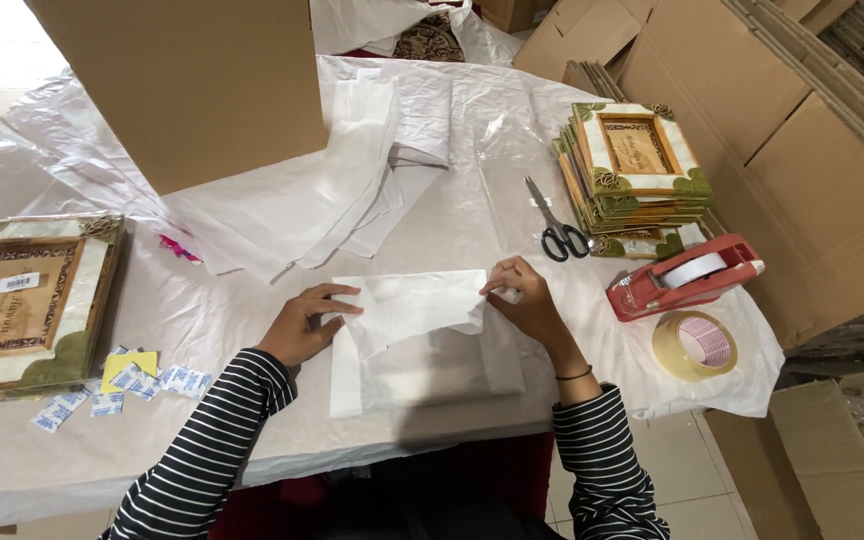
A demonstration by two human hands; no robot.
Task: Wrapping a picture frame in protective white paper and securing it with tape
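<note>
— Where are the hands?

— Both sit just below the middle of the frame, on a flat parcel wrapped in white paper that lies on the table. The left hand rests on the parcel's left edge, fingers stretched out flat and open, pressing the paper. The right hand is at the upper right corner, fingertips pinched on a folded flap of that paper.

— What lies to the right?

— A red tape dispenser near the right hand, and a roll of tape just below it. Black-handled scissors lie above the right hand, beside a stack of decorated picture frames in the upper right.

— And on the left?

— Another picture frame at the left edge, with small blue and white sachets and a yellow slip scattered below it. A loose pile of white paper sheets lies above the parcel, and a large cardboard box stands in the upper left. Flattened cardboard leans along the right side.
</note>
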